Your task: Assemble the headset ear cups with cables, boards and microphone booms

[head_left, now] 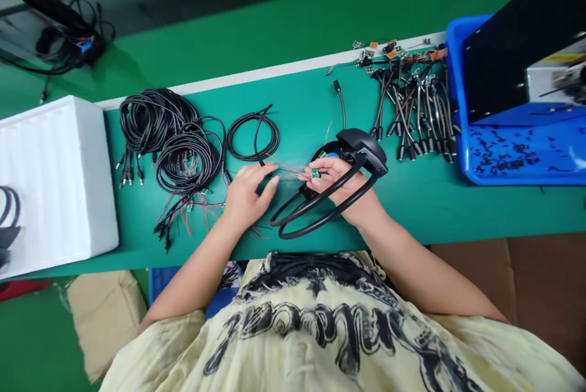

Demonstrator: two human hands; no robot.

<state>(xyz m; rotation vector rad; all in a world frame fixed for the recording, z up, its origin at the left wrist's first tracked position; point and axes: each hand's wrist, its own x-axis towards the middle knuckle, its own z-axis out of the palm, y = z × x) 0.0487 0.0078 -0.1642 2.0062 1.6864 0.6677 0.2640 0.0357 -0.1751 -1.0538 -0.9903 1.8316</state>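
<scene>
My left hand (247, 196) is closed with thumb and forefinger on the end of a black cable (253, 137), which lies coiled just beyond it. Thin red and dark wires (289, 172) stretch from that end across to my right hand (350, 193). There, the fingertips pinch a small green circuit board (315, 174). Over the right palm and wrist lies a black headset-like piece (361, 146) with a double looped band; it hides part of the fingers. Behind it, a short black cable (339, 99) rests on the green mat.
Coiled black cables (158, 117) with bare wire ends lie left, beside a white foam box (94, 184). Short cables with plugs (414, 111) and small boards are spread at the right. A blue tray (467, 154) holds small black parts, with a black machine (522, 44) above it.
</scene>
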